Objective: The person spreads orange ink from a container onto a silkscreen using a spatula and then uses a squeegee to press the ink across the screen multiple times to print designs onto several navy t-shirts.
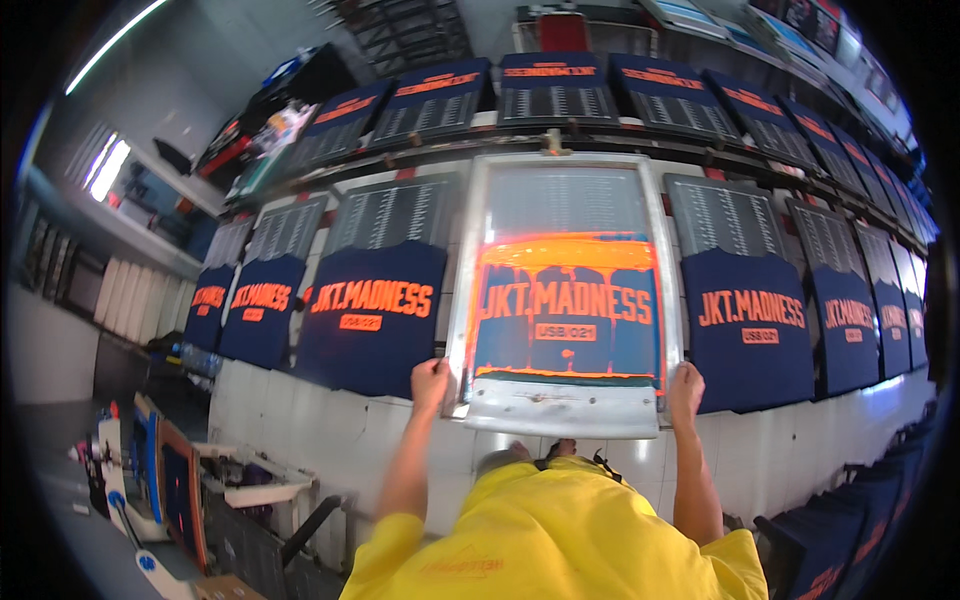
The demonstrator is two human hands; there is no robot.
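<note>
In front of me lies a screen printing frame (467,290) with silver metal edges, its mesh lit with orange ink and lettering. A band of wet orange ink (565,250) crosses the mesh toward the far part. Resting across the near end is a wide squeegee (562,408) with a pale metal holder. My left hand (430,382) is closed at the frame's near left corner. At the near right corner my right hand (687,390) is closed on the opposite edge. The frame hides most of what lies below it.
Navy T-shirts with orange print, such as this left shirt (370,350) and this right shirt (745,360), lie on boards either side. Another row of printed shirts (550,75) runs behind. Dark garments (835,530) stand at lower right; a rack (260,490) is at lower left.
</note>
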